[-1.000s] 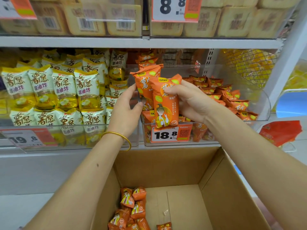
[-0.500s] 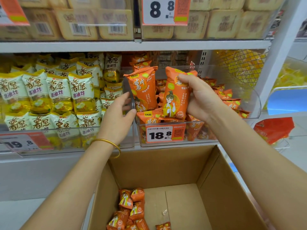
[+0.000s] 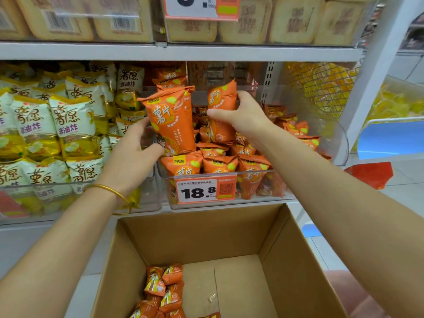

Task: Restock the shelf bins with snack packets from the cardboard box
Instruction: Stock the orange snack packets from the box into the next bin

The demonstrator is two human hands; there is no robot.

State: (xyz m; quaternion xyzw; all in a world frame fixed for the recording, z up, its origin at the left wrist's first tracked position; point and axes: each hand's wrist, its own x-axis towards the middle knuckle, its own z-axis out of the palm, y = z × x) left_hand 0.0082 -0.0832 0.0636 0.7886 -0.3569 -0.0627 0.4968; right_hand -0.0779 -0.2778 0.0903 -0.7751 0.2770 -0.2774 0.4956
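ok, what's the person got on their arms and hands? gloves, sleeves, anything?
Left forearm and right forearm are bare, no sleeves in view. Left hand and right hand are ungloved. Only item worn: a thin gold bangle on the left wrist. No watch visible.

A thin, plain gold-coloured bangle (image 3: 110, 188) hung loosely round the wrist just behind the left hand (image 3: 135, 154). The left forearm (image 3: 57, 244) and the right forearm (image 3: 332, 191), behind the right hand (image 3: 245, 115), were bare, without sleeves.
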